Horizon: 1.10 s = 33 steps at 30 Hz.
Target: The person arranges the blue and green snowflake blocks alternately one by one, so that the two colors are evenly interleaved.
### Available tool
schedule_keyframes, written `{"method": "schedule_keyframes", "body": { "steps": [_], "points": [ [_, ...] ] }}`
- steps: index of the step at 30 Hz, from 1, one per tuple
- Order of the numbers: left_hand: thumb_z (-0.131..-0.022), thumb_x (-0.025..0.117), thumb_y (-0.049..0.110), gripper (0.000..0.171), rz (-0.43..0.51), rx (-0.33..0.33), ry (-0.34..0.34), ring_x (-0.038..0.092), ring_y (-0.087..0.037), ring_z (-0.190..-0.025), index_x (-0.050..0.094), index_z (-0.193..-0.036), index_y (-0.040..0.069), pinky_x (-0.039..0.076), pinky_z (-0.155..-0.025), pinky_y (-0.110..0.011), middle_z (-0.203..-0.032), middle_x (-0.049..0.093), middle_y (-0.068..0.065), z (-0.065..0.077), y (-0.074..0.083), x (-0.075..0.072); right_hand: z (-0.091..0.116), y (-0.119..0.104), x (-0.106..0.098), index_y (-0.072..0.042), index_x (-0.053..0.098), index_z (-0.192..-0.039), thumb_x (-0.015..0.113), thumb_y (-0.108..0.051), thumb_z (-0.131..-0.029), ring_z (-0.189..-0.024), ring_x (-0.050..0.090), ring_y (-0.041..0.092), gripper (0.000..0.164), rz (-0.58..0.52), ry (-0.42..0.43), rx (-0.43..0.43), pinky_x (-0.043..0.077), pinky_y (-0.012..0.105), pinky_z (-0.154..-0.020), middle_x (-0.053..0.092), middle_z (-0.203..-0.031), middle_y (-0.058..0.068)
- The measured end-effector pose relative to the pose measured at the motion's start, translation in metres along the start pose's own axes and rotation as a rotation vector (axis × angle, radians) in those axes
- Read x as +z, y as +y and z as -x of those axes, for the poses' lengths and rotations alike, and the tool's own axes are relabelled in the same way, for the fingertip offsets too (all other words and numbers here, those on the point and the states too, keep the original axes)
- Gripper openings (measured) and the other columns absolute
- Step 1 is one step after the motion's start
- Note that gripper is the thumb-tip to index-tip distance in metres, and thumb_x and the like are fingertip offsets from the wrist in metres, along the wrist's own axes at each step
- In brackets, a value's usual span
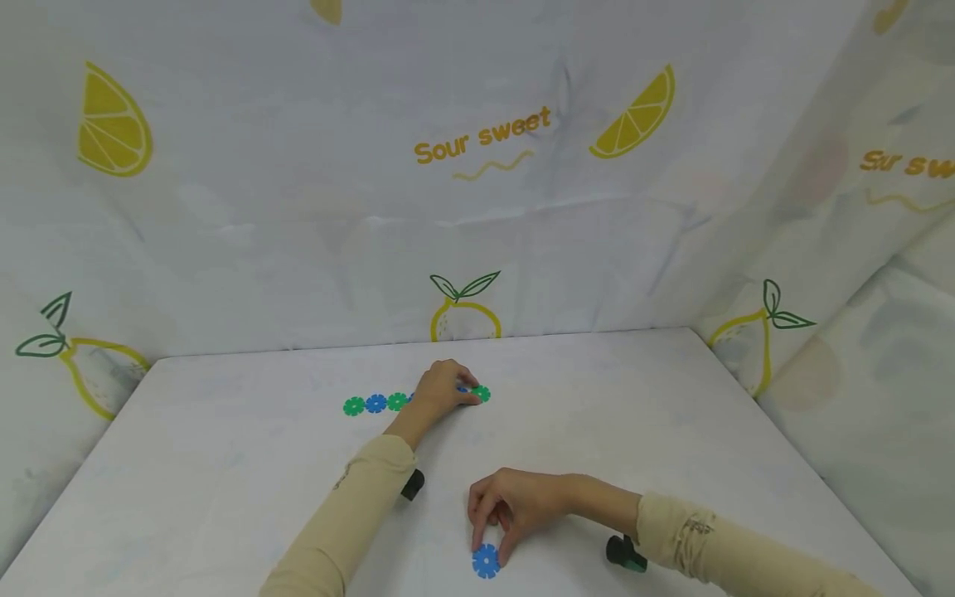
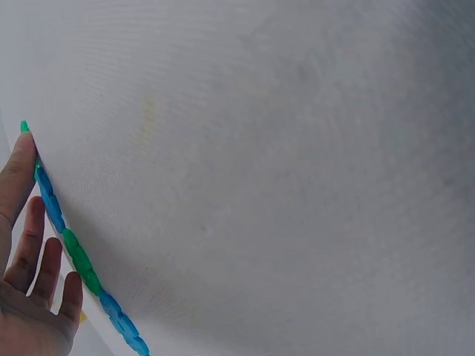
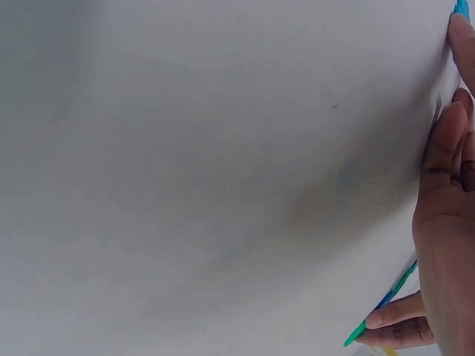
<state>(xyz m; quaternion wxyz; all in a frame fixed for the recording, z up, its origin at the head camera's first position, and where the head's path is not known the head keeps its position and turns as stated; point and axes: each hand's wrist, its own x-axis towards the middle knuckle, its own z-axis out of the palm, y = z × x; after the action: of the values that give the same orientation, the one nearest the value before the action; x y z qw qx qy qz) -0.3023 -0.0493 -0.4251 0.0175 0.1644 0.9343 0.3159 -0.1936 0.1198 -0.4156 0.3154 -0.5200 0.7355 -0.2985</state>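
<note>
A row of flat, notched plastic discs in green and blue lies on the table. My left hand (image 1: 442,388) reaches over the row and hides part of it. Its thumb and index finger pinch the green disc (image 1: 482,394) at the right end. In the left wrist view the other fingers lie loosely alongside a blue disc (image 2: 49,199) and a green disc (image 2: 82,261). Nearer the front, my right hand (image 1: 518,506) pinches a separate blue disc (image 1: 487,561) by its sides, between thumb and fingertip. Only that disc's edge (image 3: 462,9) shows in the right wrist view.
The white table (image 1: 224,481) ends at a white cloth (image 1: 358,274) printed with lemons, which hangs behind and at the sides. Black wrist devices sit under both forearms, one by the left sleeve (image 1: 339,506) and one by the right sleeve (image 1: 731,539).
</note>
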Motion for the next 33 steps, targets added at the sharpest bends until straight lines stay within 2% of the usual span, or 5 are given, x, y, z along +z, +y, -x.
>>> {"method": "schedule_keyframes", "body": {
  "steps": [8, 12, 21, 25, 33],
  "points": [
    [-0.073, 0.083, 0.02, 0.022, 0.002, 0.002, 0.012, 0.06, -0.025, -0.106, 0.076, -0.092, 0.009, 0.045, -0.096, -0.039, -0.099, 0.069, -0.005, 0.0, 0.001, 0.0, 0.005, 0.003, 0.004, -0.005, 0.072, -0.101, 0.078, -0.01, -0.079, -0.077, 0.052, -0.005, 0.023, -0.016, 0.073, -0.04, 0.053, 0.016, -0.067, 0.068, -0.098, 0.001],
    [-0.073, 0.083, 0.02, 0.022, 0.002, 0.005, 0.012, 0.06, -0.025, -0.106, 0.076, -0.091, 0.009, 0.045, -0.097, -0.039, -0.099, 0.069, -0.005, 0.0, 0.0, 0.001, 0.01, 0.006, 0.006, -0.003, 0.07, -0.101, 0.077, -0.008, -0.079, -0.079, 0.057, -0.004, 0.024, -0.091, 0.126, -0.055, 0.056, 0.021, -0.071, 0.071, -0.094, 0.004],
    [-0.074, 0.083, 0.02, 0.022, 0.0, 0.001, 0.008, 0.059, -0.026, -0.107, 0.076, -0.092, 0.009, 0.044, -0.097, -0.04, -0.1, 0.068, -0.005, -0.001, 0.0, 0.0, 0.023, 0.013, 0.009, 0.001, 0.069, -0.1, 0.077, -0.006, -0.079, -0.079, 0.062, 0.002, 0.023, -0.3, 0.257, 0.008, 0.058, 0.029, -0.071, 0.07, -0.09, 0.011],
    [-0.074, 0.083, 0.02, 0.023, -0.001, -0.002, 0.005, 0.059, -0.026, -0.107, 0.076, -0.093, 0.008, 0.044, -0.098, -0.039, -0.101, 0.068, -0.006, -0.002, 0.001, 0.001, 0.029, 0.017, 0.012, 0.0, 0.07, -0.1, 0.078, -0.008, -0.079, -0.08, 0.063, 0.005, 0.024, -0.325, 0.331, 0.018, 0.058, 0.032, -0.07, 0.07, -0.088, 0.012],
    [-0.074, 0.083, 0.019, 0.023, 0.009, -0.012, 0.004, 0.059, -0.027, -0.107, 0.075, -0.092, 0.007, 0.044, -0.098, -0.04, -0.101, 0.068, -0.007, 0.001, 0.001, 0.0, 0.038, 0.022, 0.015, -0.003, 0.072, -0.101, 0.079, -0.012, -0.079, -0.078, 0.065, 0.006, 0.025, -0.303, 0.513, 0.063, 0.058, 0.032, -0.07, 0.071, -0.091, 0.006]
  ]
}}
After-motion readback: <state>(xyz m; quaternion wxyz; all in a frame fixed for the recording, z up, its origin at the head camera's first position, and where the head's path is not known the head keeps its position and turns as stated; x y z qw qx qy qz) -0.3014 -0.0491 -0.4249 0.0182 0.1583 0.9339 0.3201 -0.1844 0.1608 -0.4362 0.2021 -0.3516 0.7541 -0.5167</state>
